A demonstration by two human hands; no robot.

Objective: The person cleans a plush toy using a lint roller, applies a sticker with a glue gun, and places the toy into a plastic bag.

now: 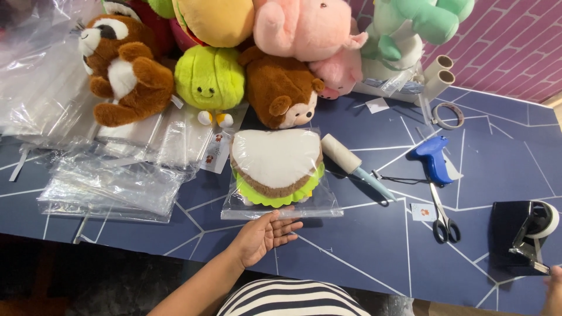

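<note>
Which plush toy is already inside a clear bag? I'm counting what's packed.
The sandwich-shaped plush, white top with brown crust and green frill, lies in a clear bag just beyond the left hand. The other plush toys sit unbagged in the pile behind it.

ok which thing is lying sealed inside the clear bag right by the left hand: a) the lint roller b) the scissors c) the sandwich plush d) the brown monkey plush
c: the sandwich plush lies flat inside the clear bag, whose near edge the left hand touches; the others lie outside it.
</note>
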